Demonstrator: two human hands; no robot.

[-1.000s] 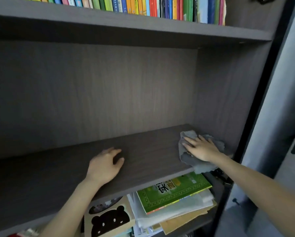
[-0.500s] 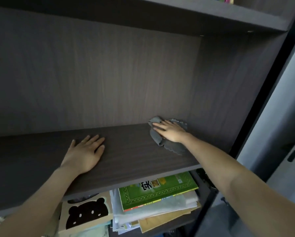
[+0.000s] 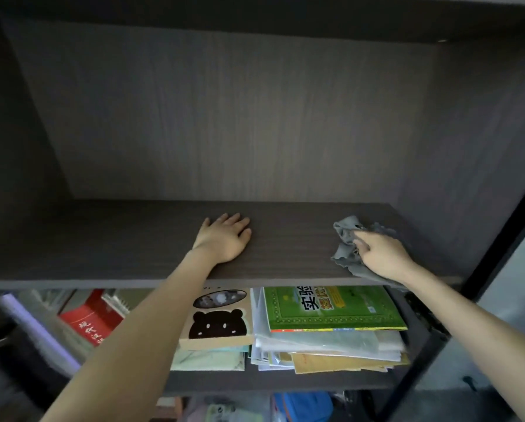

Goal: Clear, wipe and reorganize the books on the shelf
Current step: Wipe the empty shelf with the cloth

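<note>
The dark wooden shelf board (image 3: 133,245) holds no books. My left hand (image 3: 224,239) rests flat on its middle, fingers straight and pointing toward the back. At the right end lies a crumpled grey cloth (image 3: 345,239). My right hand (image 3: 380,254) is on top of it, with bent fingers gripping the bunched fabric near the side wall. One shelf down lie a green book (image 3: 331,306) on a stack of papers and a beige book with a black bear cover (image 3: 218,325).
The stack of papers and booklets (image 3: 331,348) sticks out past the lower shelf's front edge. A red book (image 3: 87,324) lies at lower left. The cabinet's right side wall (image 3: 468,147) and a dark frame post (image 3: 498,239) stand close to the cloth.
The view has tilted down, so the upper row of books is out of sight. My right hand's fingers went from flat to bent, and the cloth is more bunched. My left hand stays flat.
</note>
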